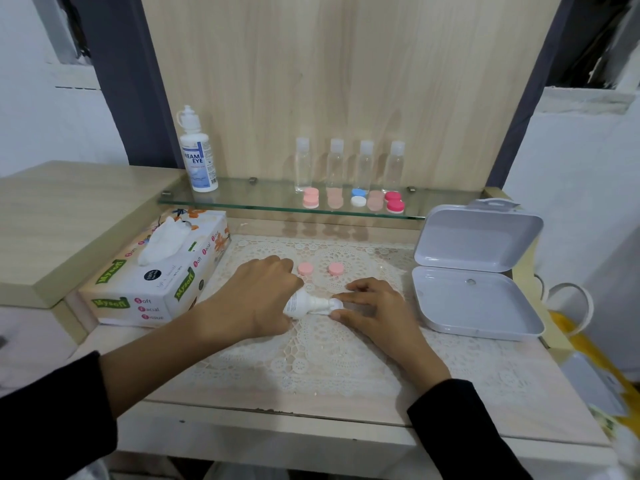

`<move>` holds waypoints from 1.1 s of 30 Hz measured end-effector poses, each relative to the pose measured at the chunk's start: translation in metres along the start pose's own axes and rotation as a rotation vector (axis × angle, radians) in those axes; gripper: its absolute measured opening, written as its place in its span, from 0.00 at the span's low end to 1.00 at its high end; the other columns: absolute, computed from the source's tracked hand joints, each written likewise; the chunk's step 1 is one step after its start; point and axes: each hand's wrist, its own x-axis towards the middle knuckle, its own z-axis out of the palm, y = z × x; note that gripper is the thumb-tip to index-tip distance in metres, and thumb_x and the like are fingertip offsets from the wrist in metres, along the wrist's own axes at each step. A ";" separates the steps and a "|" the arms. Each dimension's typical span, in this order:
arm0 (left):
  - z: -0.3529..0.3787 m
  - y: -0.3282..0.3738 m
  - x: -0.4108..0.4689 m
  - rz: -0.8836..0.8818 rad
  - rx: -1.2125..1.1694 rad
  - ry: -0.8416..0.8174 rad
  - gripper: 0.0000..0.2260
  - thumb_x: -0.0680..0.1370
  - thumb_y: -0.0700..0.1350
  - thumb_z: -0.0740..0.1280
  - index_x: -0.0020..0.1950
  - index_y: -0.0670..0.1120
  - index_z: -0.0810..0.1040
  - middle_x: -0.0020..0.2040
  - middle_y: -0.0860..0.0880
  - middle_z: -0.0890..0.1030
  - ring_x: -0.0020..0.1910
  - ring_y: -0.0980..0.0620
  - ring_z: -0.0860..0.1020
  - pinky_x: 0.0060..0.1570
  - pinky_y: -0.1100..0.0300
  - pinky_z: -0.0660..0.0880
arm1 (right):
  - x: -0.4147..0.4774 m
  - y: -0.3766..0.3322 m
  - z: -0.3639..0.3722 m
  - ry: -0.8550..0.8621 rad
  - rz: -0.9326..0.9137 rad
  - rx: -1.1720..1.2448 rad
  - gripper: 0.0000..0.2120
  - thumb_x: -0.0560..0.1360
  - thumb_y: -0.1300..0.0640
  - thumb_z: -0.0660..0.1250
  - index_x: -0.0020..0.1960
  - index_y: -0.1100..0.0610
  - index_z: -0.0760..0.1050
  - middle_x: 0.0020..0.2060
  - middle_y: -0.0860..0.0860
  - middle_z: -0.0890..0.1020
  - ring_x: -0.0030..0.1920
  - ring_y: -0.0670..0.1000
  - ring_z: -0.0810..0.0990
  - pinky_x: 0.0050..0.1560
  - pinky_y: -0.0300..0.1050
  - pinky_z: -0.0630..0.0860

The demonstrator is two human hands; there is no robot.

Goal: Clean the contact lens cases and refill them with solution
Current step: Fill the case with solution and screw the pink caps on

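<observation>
Home vanity nook, wooden dresser [86,216], glass shelf [270,200], lace mat [311,358], tissue box [156,271]

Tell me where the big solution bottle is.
Head view: the bottle stands upright at the left end of the glass shelf, behind the tissue box, left of four clear bottles.

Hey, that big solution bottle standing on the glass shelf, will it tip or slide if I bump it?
It probably tips fairly easily: the solution bottle is tall and narrow and stands upright. It may also slide, since the glass shelf looks smooth. Its weight is uncertain, because the white walls hide the fill level.
</observation>
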 end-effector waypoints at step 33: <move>-0.013 0.009 0.005 -0.005 0.125 -0.011 0.11 0.72 0.49 0.67 0.52 0.47 0.77 0.42 0.51 0.67 0.42 0.52 0.66 0.38 0.58 0.63 | 0.000 -0.001 0.000 0.004 0.010 -0.032 0.16 0.71 0.44 0.73 0.58 0.43 0.81 0.58 0.42 0.77 0.60 0.42 0.70 0.59 0.44 0.70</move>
